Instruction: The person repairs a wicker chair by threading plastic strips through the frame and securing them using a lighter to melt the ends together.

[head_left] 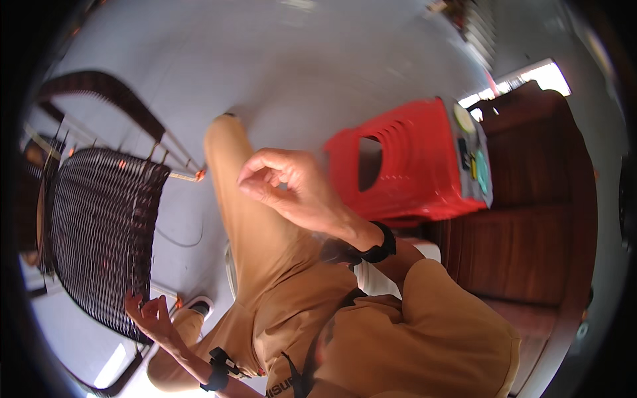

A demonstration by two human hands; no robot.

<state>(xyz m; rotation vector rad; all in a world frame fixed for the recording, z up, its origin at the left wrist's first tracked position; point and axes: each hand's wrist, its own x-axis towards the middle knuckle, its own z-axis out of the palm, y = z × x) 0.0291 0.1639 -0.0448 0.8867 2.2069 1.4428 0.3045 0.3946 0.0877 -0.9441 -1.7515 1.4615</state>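
Note:
My right hand (pixel 288 186) is raised over my thigh, near the middle of the view. Its thumb and fingertips come together in a pinch; anything between them is too small to see. Lower left, my left hand (pixel 154 320) is beside the lower right edge of a dark woven chair panel (pixel 99 232). Those fingers are bent and drawn together, and I cannot make out what they grip, if anything. The panel has a dense dark weave, and a curved dark frame piece (pixel 99 86) rises at its far side. Each wrist wears a black band.
On my right stands a red plastic stool (pixel 391 159), with a grey holder of small tools (pixel 474 162) at its side. Beyond it is a dark brown wooden piece of furniture (pixel 517 219). A thin dark strand (pixel 182 244) lies on the grey floor (pixel 279 73) near the woven panel.

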